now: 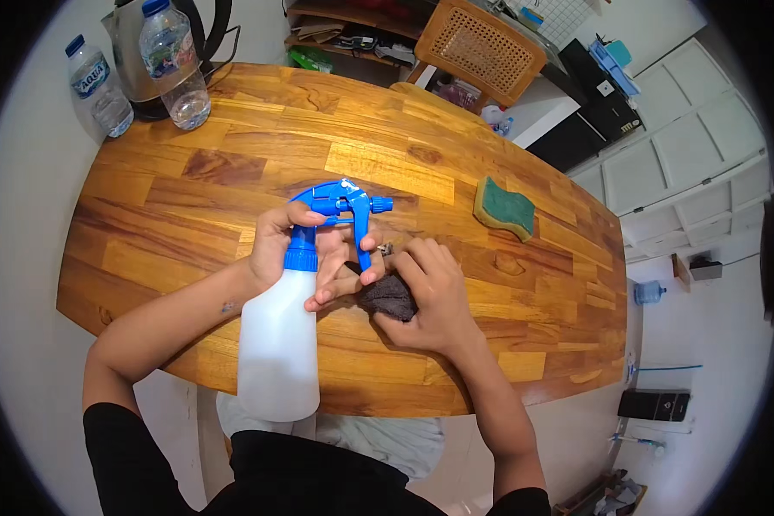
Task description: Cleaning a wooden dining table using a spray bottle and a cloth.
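A white spray bottle (279,344) with a blue trigger head (328,199) is in my left hand (272,248), upright in front of me. The thumb lies over the back of the blue head, and some fingers reach round to the trigger. The nozzle points right. Just right of the bottle, my right hand (435,297) is closed on a bunched dark brown cloth (389,298), low over the table. A small shiny bit shows beside the cloth, too small to name. My left fingertips come close to the cloth; I cannot tell whether they touch it.
The wooden table (542,301) spans the view. A green and yellow sponge (506,209) lies at its right. Two clear water bottles (181,82) (101,90) and a metal kettle (138,60) stand at the far left. A cane-backed chair (480,53) is beyond the far edge.
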A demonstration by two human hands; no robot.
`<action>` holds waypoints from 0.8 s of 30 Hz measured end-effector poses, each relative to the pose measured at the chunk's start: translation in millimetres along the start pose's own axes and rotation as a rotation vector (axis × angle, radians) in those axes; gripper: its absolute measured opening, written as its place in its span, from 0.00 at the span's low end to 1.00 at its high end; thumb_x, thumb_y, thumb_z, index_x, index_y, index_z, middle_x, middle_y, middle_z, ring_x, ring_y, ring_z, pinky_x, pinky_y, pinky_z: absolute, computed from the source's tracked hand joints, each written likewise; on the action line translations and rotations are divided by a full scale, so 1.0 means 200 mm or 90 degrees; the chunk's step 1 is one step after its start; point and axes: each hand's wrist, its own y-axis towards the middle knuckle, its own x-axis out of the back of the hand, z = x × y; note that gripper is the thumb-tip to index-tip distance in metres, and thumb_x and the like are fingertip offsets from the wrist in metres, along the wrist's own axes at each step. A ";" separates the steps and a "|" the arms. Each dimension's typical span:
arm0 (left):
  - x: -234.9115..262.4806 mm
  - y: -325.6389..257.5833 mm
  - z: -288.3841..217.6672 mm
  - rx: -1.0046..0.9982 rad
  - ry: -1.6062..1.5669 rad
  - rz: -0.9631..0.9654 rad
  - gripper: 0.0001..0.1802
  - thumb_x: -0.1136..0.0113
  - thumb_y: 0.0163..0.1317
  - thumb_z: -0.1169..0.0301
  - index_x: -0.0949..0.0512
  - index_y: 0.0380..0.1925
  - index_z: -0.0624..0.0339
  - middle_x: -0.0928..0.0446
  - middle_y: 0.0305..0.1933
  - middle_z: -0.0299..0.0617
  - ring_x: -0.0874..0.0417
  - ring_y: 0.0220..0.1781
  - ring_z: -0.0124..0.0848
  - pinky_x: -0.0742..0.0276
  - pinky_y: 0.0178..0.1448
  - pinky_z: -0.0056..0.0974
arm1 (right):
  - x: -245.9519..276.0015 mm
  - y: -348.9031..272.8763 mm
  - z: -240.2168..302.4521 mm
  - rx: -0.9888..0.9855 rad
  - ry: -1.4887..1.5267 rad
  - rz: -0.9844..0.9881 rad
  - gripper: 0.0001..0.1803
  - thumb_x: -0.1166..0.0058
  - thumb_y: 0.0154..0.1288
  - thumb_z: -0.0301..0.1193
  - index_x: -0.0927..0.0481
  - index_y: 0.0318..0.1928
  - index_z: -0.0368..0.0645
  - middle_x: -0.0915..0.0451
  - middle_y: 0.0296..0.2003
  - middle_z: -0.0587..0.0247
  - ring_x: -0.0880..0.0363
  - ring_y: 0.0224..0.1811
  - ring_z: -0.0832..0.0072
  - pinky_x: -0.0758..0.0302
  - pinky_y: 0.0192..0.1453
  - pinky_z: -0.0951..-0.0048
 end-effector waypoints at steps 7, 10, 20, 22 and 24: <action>0.00 -0.01 0.00 -0.007 -0.006 -0.007 0.31 0.42 0.58 0.52 0.33 0.50 0.67 0.27 0.50 0.67 0.14 0.26 0.44 0.15 0.22 0.39 | 0.03 0.02 -0.19 -0.080 -0.024 -0.125 0.24 0.28 0.43 0.33 0.23 0.42 0.43 0.24 0.41 0.54 0.24 0.46 0.51 0.26 0.50 0.56; 0.00 -0.02 0.00 -0.012 -0.016 -0.002 0.30 0.42 0.58 0.53 0.33 0.50 0.66 0.27 0.50 0.67 0.14 0.26 0.43 0.15 0.22 0.39 | 0.04 0.00 -0.23 -0.166 -0.027 -0.201 0.22 0.30 0.44 0.32 0.24 0.41 0.42 0.25 0.40 0.52 0.24 0.45 0.51 0.27 0.50 0.56; -0.02 -0.01 0.00 -0.001 0.044 -0.036 0.29 0.43 0.59 0.51 0.32 0.49 0.64 0.25 0.49 0.65 0.16 0.23 0.40 0.18 0.21 0.37 | 0.00 0.01 -0.05 0.022 0.059 -0.059 0.22 0.31 0.39 0.34 0.23 0.38 0.44 0.25 0.37 0.55 0.24 0.44 0.53 0.29 0.48 0.59; -0.01 -0.01 0.01 -0.004 0.035 -0.033 0.29 0.43 0.59 0.51 0.31 0.49 0.64 0.25 0.49 0.64 0.16 0.23 0.39 0.19 0.21 0.37 | 0.02 0.02 -0.12 -0.039 0.052 -0.106 0.22 0.30 0.40 0.32 0.22 0.39 0.42 0.23 0.37 0.53 0.22 0.45 0.52 0.25 0.50 0.58; -0.01 -0.01 0.01 -0.006 0.025 -0.025 0.29 0.43 0.59 0.51 0.31 0.50 0.64 0.25 0.49 0.64 0.16 0.23 0.39 0.19 0.21 0.37 | 0.06 0.02 -0.18 -0.145 0.002 -0.171 0.21 0.32 0.43 0.30 0.23 0.41 0.41 0.23 0.40 0.51 0.22 0.47 0.51 0.24 0.52 0.58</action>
